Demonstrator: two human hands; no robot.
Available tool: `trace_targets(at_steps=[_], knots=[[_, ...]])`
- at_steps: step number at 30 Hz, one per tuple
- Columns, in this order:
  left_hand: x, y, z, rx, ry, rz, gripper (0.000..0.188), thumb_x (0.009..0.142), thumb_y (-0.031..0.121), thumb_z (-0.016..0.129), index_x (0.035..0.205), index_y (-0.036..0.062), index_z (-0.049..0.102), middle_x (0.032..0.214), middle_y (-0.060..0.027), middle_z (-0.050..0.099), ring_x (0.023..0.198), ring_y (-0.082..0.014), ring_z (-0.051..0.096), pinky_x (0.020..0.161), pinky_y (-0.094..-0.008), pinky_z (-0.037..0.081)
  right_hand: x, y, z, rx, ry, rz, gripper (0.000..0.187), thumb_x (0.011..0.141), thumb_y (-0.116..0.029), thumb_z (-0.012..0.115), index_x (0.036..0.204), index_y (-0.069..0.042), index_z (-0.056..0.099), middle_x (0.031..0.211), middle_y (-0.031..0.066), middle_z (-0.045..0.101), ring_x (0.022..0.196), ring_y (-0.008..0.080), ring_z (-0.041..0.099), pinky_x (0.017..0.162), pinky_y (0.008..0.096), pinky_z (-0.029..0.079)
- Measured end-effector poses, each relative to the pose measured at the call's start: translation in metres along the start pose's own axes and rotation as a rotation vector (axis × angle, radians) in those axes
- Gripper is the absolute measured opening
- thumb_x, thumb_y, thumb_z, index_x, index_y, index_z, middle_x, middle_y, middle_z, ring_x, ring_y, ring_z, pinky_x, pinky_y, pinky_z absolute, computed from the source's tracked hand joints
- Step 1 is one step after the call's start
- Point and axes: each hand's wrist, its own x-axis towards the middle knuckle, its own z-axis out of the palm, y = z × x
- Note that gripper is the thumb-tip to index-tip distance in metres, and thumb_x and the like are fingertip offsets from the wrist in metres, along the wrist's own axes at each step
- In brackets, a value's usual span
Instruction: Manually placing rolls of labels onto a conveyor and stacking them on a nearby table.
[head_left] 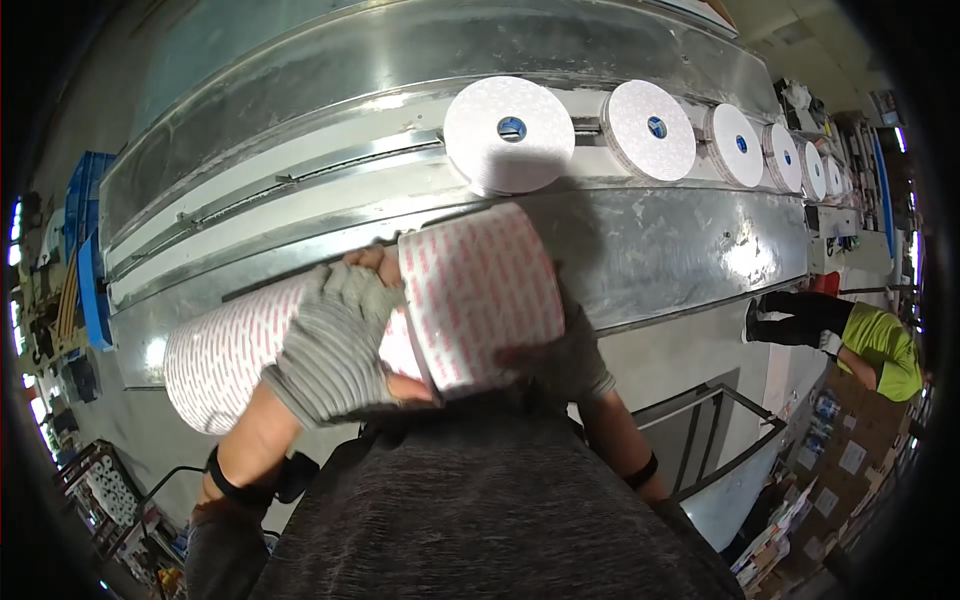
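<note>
A wide white tape roll with red printed marks (480,300) is held at my chest, close to the near edge of the metal machine bed. My right hand (575,355), gloved and in shadow, grips its right side; its fingers are partly hidden. At the roll's left end, my left hand (345,320) in a grey ribbed glove is closed round a long stack of similar tape rolls (225,350), its bare fingertips and thumb beside the gap between the two. The stack lies tilted down to the left.
Several white tape discs with blue cores (510,165) stand in a row along the machine's shaft (240,205). A black metal frame (720,440) is at the right. Farther right, a person in a yellow-green shirt (880,350) is near brown cartons (850,450). Blue crates (90,200) stand left.
</note>
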Motion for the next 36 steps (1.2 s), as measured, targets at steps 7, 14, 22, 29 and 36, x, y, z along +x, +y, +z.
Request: trace_targets(at_steps=[7, 14, 22, 29, 36], knots=[[-0.030, -0.013, 0.013, 0.052, 0.100, 0.079, 0.123, 0.058, 0.070, 0.071, 0.145, -0.0050, 0.028, 0.138, -0.0290, 0.038, 0.130, -0.0435, 0.037, 0.111, -0.0535, 0.025, 0.035, -0.015, 0.010, 0.334, -0.106, 0.087, 0.070, 0.072, -0.008, 0.080, 0.133, -0.002, 0.047, 0.116, 0.0087, 0.063, 0.106, 0.0171, 0.060, 0.088, 0.0332, 0.053], [-0.019, -0.061, -0.040, -0.540, 0.077, 0.002, 0.132, 0.052, 0.056, 0.085, 0.152, 0.0048, 0.016, 0.150, -0.0212, 0.034, 0.140, -0.0349, 0.029, 0.116, -0.0415, 0.026, 0.056, -0.032, 0.032, 0.208, 0.244, -0.079, 0.051, 0.081, -0.007, 0.068, 0.128, -0.001, 0.050, 0.110, 0.0102, 0.063, 0.098, 0.0230, 0.063, 0.086, 0.0376, 0.053], [0.043, -0.127, -0.036, -1.035, 0.660, 0.128, 0.116, 0.053, 0.012, 0.092, 0.147, 0.0017, 0.026, 0.135, -0.0129, 0.049, 0.122, -0.0222, 0.050, 0.103, -0.0351, 0.042, 0.150, -0.058, 0.142, 0.578, 0.208, -0.444, 0.070, 0.086, -0.013, 0.071, 0.137, 0.004, 0.026, 0.120, 0.0126, 0.058, 0.104, 0.0162, 0.058, 0.093, 0.0333, 0.049], [0.032, -0.225, 0.001, -1.221, 0.634, -0.112, 0.092, 0.060, 0.012, 0.089, 0.136, -0.0017, 0.040, 0.115, -0.0119, 0.062, 0.104, -0.0223, 0.060, 0.094, -0.0333, 0.049, 0.163, 0.013, 0.195, 0.051, 0.161, -0.446, 0.104, 0.082, -0.037, 0.072, 0.150, 0.005, 0.005, 0.127, 0.0270, 0.054, 0.107, 0.0303, 0.061, 0.092, 0.0341, 0.048], [0.027, -0.192, -0.022, -1.154, 0.703, -0.120, 0.083, 0.071, 0.020, 0.085, 0.138, 0.0016, 0.038, 0.112, -0.0096, 0.062, 0.093, -0.0167, 0.062, 0.078, -0.0287, 0.053, 0.082, -0.030, 0.137, 0.122, 0.231, -0.434, 0.079, 0.075, -0.010, 0.080, 0.138, 0.004, 0.032, 0.121, 0.0173, 0.054, 0.105, 0.0235, 0.058, 0.090, 0.0349, 0.050]])
